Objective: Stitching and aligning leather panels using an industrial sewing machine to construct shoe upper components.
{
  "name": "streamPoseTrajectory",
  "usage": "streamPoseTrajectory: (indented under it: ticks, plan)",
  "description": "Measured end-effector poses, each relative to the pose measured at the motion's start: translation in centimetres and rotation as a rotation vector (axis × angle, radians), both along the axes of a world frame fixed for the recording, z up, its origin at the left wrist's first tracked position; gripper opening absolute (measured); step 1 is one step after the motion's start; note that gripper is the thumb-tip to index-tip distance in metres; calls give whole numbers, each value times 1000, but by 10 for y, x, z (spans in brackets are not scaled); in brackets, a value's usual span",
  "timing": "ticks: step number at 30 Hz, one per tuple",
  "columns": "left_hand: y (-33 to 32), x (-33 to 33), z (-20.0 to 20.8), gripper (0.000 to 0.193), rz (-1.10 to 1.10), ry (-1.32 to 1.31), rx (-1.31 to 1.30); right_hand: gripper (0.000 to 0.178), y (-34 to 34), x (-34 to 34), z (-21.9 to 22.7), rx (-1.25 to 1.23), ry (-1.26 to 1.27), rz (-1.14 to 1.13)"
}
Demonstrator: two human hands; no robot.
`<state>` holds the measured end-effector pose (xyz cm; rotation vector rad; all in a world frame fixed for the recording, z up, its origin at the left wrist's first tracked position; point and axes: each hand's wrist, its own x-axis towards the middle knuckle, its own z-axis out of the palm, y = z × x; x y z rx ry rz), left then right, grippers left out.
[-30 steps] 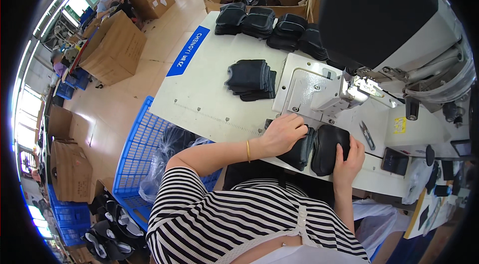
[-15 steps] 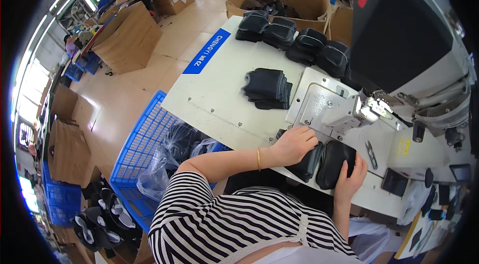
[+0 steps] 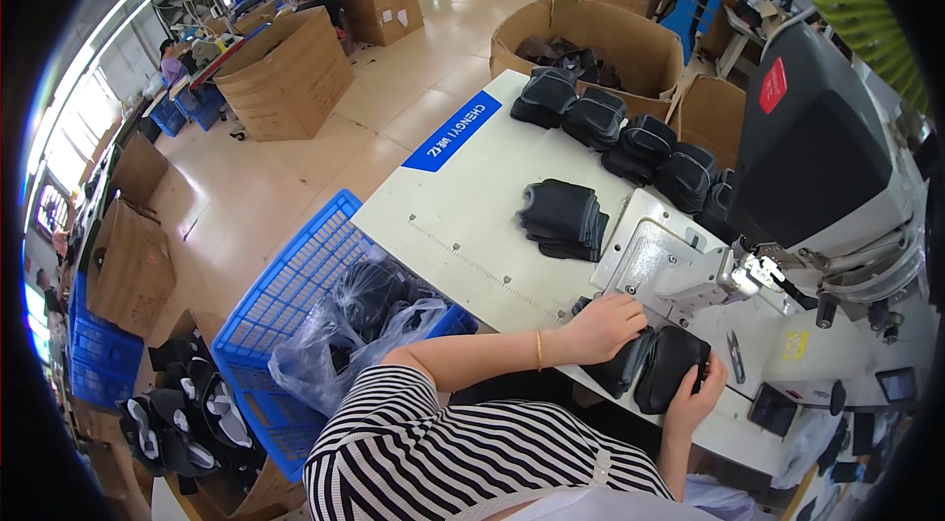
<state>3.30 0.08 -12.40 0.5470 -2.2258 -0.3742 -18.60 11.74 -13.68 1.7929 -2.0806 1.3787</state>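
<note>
My left hand point(image 3: 602, 327) presses on the left half of a black padded piece point(image 3: 650, 366) at the near edge of the white sewing table point(image 3: 472, 216). My right hand point(image 3: 699, 395) grips the same piece's right lobe from below. The piece lies just in front of the grey sewing machine arm point(image 3: 689, 277), whose lamp shines at the needle. A stack of black pieces point(image 3: 563, 219) sits to the left of the machine plate.
A row of black padded pieces point(image 3: 615, 132) lines the table's far edge, before an open cardboard box point(image 3: 591, 34). A blue crate point(image 3: 310, 324) with plastic bags stands left of me. Cardboard boxes point(image 3: 285, 73) and other people sit beyond.
Both hands stay on the black piece; the view has shifted so the table and machine appear lower and farther right. The piece has barely moved.
</note>
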Motion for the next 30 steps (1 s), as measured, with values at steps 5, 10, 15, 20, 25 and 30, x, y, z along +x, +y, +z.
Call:
streamPoseTrajectory:
  ticks: [5, 10, 15, 20, 25, 30]
  plan:
    - [0, 2, 1, 18, 16, -81, 22, 32, -1, 1, -1, 25, 24, -33]
    - [6, 8, 28, 31, 98, 90, -93, 32, 1, -1, -3, 62, -30, -63]
    - [-61, 41, 94, 69, 444, -345, 70, 31, -1, -2, -4, 78, -12, -84]
    - [-247, 77, 162, 64, 623, -393, 81, 31, -2, 0, -4, 38, 0, -94]
    - [-359, 88, 162, 30, 657, -826, 246, 31, -1, 3, -1, 57, -9, -133]
    - [-401, 86, 145, 51, 687, -927, 147, 31, -3, 5, -1, 31, -36, -152]
